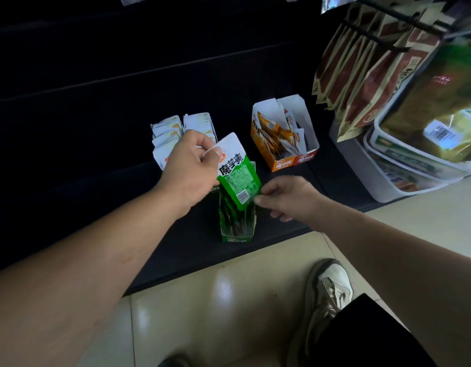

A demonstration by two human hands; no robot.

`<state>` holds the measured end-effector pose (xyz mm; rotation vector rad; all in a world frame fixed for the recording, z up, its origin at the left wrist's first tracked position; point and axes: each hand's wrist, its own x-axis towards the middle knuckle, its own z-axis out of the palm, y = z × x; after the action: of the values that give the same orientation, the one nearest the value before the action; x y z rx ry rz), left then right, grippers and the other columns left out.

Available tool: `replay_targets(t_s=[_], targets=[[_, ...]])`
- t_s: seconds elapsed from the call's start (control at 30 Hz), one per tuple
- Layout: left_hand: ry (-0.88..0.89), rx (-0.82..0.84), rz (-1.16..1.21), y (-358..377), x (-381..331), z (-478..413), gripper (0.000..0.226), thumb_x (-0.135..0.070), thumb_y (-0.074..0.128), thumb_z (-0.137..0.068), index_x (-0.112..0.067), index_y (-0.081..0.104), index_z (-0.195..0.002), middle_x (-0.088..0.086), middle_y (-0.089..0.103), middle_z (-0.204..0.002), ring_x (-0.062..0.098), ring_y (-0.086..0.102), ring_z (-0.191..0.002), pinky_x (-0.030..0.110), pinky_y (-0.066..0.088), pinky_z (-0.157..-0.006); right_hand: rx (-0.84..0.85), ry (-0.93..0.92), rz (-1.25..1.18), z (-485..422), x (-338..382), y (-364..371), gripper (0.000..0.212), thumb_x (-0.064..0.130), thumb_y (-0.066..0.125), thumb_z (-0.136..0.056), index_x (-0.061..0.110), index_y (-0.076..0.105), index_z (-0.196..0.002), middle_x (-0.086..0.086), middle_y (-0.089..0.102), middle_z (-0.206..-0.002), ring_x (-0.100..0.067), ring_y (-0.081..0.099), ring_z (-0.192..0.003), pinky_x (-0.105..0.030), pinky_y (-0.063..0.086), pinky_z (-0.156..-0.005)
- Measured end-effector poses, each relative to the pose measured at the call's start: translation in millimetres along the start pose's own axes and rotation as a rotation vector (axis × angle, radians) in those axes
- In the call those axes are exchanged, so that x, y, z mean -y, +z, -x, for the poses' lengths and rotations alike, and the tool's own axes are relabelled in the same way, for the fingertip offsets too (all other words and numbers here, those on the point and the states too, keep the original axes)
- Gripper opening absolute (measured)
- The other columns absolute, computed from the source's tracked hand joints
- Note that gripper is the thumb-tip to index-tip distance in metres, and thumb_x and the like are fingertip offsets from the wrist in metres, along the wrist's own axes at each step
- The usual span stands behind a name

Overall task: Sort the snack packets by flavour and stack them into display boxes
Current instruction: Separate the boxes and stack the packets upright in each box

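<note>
Left thumb and forefinger [211, 154] pinch the white top end of a green packet [239, 178]; right fingertips [258, 199] pinch its lower corner, with the other right fingers loosely curled. Left hand [192, 168] is above-left of it and right hand [288, 197] is to its right. The packet is tilted, lower end at the mouth of the green display box [237, 229], which stands on the dark shelf [96, 186] with more green packets upright inside. We read this as the insert step for the green flavour. Next move needs the packet squared to the box, slid down beside the others, then both pinches released. The orange box [282, 160] behind right is partly filled. White packets [170, 133] lie behind the left hand; we cannot tell whether they are boxed.
</note>
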<state>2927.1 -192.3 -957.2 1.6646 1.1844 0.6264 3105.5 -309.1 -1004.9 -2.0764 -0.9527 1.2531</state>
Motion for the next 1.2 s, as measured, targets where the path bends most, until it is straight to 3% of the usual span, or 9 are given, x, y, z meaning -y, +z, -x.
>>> replay_targets(t_s=[0.2,0.33,0.47,0.67,0.77,0.87,0.97,1.1,1.2], targets=[[-0.026,-0.063,0.091,-15.3,-7.8,13.2,0.012,-0.02,0.064,-0.102,-0.01,0.056,-0.104,0.011,0.071,-0.094,0.011,0.071,-0.069,0.032,0.064,-0.059,-0.164,-0.141,-0.316,10.5,41.6,1.6,0.032,0.015,0.087,-0.083,0.003,0.067,-0.105,-0.014,0.075,-0.089,-0.026,0.072,-0.075,-0.045,0.064,-0.072],[-0.012,-0.117,0.051,-8.3,-11.1,14.1,0.012,-0.017,0.064,-0.097,-0.01,0.055,-0.096,0.021,0.069,-0.093,0.037,0.073,-0.073,0.033,0.06,-0.05,-0.028,-0.287,-0.13,24.9,59.7,14.8,0.046,0.032,0.094,-0.074,0.022,0.07,-0.112,0.002,0.071,-0.109,-0.015,0.071,-0.097,-0.03,0.061,-0.076],[-0.052,-0.037,0.14,-3.7,-17.9,17.5,0.013,-0.021,0.065,-0.097,-0.01,0.058,-0.098,0.016,0.074,-0.091,0.027,0.078,-0.077,0.045,0.066,-0.069,-0.136,-0.396,-0.063,28.3,55.5,23.5,0.029,0.024,0.084,-0.087,0.02,0.069,-0.112,0.005,0.073,-0.106,-0.009,0.07,-0.099,-0.033,0.061,-0.089],[-0.036,0.032,0.043,-13.1,-5.1,14.6,0.014,-0.026,0.066,-0.1,-0.024,0.064,-0.114,-0.006,0.072,-0.107,0.013,0.073,-0.095,0.035,0.063,-0.075,-0.04,-0.14,-0.472,18.5,32.5,3.9,0.017,0.003,0.071,-0.096,0.006,0.073,-0.112,-0.01,0.079,-0.108,-0.026,0.077,-0.1,-0.054,0.063,-0.088],[-0.011,0.194,-0.027,-11.7,6.7,17.6,0.032,-0.021,0.072,-0.097,-0.025,0.065,-0.128,-0.011,0.071,-0.112,0.004,0.069,-0.098,0.021,0.054,-0.073,0.011,-0.122,-0.489,16.6,26.9,-0.2,0.022,0.005,0.072,-0.095,0.008,0.073,-0.117,-0.009,0.079,-0.111,-0.026,0.077,-0.103,-0.049,0.062,-0.091],[0.027,0.209,-0.061,-7.8,11.4,19.6,0.025,-0.018,0.073,-0.096,-0.027,0.068,-0.119,-0.006,0.07,-0.106,-0.001,0.068,-0.087,0.017,0.054,-0.068,0.045,-0.138,-0.484,18.0,25.3,1.5,0.024,0.005,0.073,-0.094,0.01,0.074,-0.118,-0.005,0.08,-0.107,-0.02,0.078,-0.098,-0.037,0.063,-0.084],[0.073,0.194,-0.145,-10.4,19.7,16.6,0.016,-0.022,0.077,-0.093,-0.024,0.072,-0.108,-0.001,0.073,-0.096,0.001,0.064,-0.075,0.025,0.057,-0.074,0.067,-0.17,-0.399,16.4,26.6,7.0,0.024,0.004,0.072,-0.095,0.009,0.075,-0.118,-0.003,0.08,-0.108,-0.017,0.077,-0.1,-0.032,0.064,-0.084],[0.043,0.267,-0.212,-12.4,34.0,21.1,0.01,-0.02,0.073,-0.096,-0.018,0.074,-0.105,0.003,0.074,-0.093,0.019,0.071,-0.086,0.044,0.062,-0.084,0.059,-0.179,-0.331,13.9,27.7,16.1,0.02,0.006,0.072,-0.096,0.008,0.075,-0.115,-0.005,0.079,-0.11,-0.02,0.076,-0.105,-0.041,0.063,-0.092],[0.008,0.309,-0.21,-13.2,48.6,27.8,0.016,-0.015,0.072,-0.097,-0.03,0.073,-0.101,-0.005,0.074,-0.087,0.019,0.073,-0.086,0.047,0.063,-0.085,0.021,-0.174,-0.273,14.2,25.1,18.6,0.012,0.011,0.074,-0.095,0.007,0.075,-0.106,-0.008,0.08,-0.105,-0.027,0.076,-0.101,-0.044,0.064,-0.089]])
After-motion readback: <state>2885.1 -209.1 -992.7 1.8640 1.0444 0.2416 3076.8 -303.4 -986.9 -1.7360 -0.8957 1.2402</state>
